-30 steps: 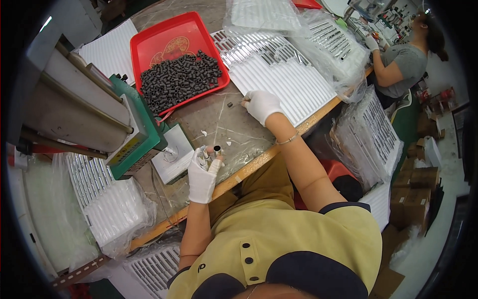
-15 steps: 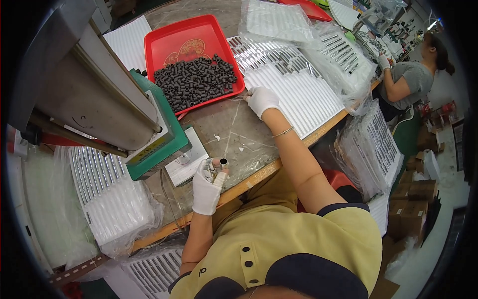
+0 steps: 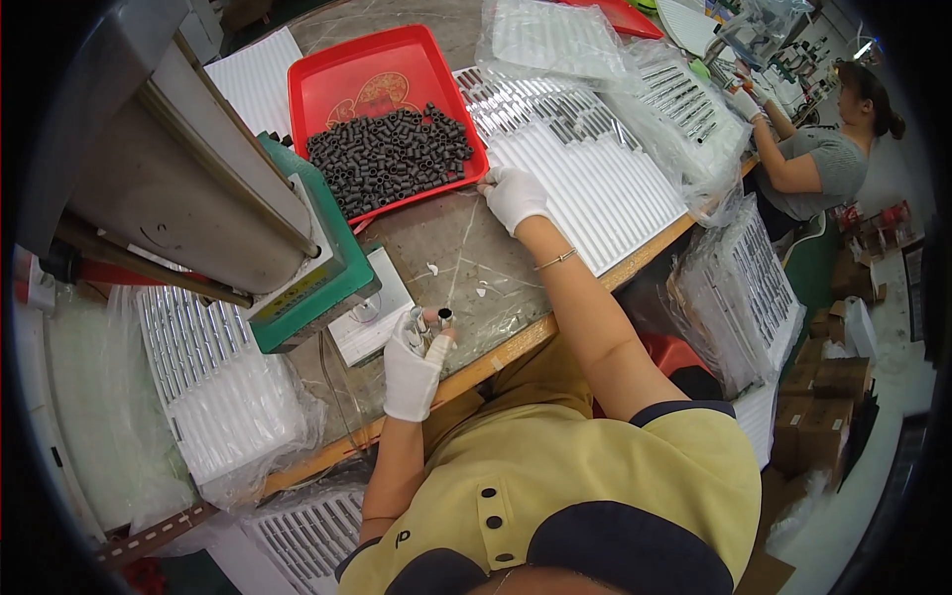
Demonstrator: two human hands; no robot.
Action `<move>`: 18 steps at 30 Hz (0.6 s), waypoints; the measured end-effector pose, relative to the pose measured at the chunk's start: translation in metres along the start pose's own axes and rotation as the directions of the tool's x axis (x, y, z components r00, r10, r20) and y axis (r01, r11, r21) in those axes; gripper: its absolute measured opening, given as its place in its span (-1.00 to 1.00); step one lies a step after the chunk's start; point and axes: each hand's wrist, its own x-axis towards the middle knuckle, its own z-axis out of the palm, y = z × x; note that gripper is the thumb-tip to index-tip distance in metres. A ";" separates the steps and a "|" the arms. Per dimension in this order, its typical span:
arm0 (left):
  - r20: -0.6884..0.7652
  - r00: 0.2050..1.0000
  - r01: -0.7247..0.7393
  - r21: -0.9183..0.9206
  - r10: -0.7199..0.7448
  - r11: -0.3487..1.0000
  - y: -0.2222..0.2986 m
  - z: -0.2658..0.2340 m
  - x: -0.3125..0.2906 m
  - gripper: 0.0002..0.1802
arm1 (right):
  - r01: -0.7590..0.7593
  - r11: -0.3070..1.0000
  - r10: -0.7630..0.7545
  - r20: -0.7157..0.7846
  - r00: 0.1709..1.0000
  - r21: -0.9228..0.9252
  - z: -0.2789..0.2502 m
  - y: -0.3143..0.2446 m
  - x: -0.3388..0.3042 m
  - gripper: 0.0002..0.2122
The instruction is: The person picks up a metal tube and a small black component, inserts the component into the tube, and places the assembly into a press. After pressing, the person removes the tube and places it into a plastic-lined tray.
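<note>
My left hand point(image 3: 410, 377), in a white glove with bare fingertips showing, is closed around short shiny metal tubes point(image 3: 444, 318). One tube stands up with its dark open end facing me. The hand is at the table's front edge, beside the pale base plate point(image 3: 372, 309) of a green press point(image 3: 327, 288). My right hand point(image 3: 516, 201), also gloved, is at the lower right corner of a red tray point(image 3: 436, 74). Its fingertips are pinched together, and what they hold, if anything, is too small to make out. Many short dark plastic sleeves point(image 3: 387, 159) lie heaped in the tray.
White ridged trays point(image 3: 585, 193) holding rows of metal tubes lie right of the red tray. Another plastic-wrapped tray point(image 3: 228, 426) sits left of the press. White scraps point(image 3: 432, 269) dot the tabletop. Wrapped stacks point(image 3: 739, 297) and cartons point(image 3: 828, 382) stand at right, near a co-worker point(image 3: 813, 159).
My right hand has shifted slightly left along the tray's corner. My left hand keeps its grip on the tubes, nearly still. The co-worker's hands have moved farther away over their bench.
</note>
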 end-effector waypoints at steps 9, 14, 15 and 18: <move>-0.062 0.973 -0.183 0.383 0.222 0.906 0.015 0.015 0.034 -0.77 | 0.063 0.828 -0.201 0.190 0.961 0.558 -0.095 -0.015 -0.109 -0.94; 0.019 0.950 -0.280 0.493 0.311 0.824 0.013 0.038 0.037 -0.75 | 0.415 0.834 -0.466 0.061 0.883 0.364 -0.104 0.000 -0.120 -0.93; 0.048 0.936 -0.322 0.516 0.349 0.794 0.009 0.042 0.038 -0.74 | 0.471 0.831 -0.509 0.062 0.859 0.295 -0.104 0.002 -0.119 -0.93; 0.106 0.914 -0.379 0.569 0.393 0.729 0.003 0.051 0.040 -0.73 | 0.535 0.834 -0.548 0.084 0.832 0.136 -0.108 0.001 -0.125 -0.90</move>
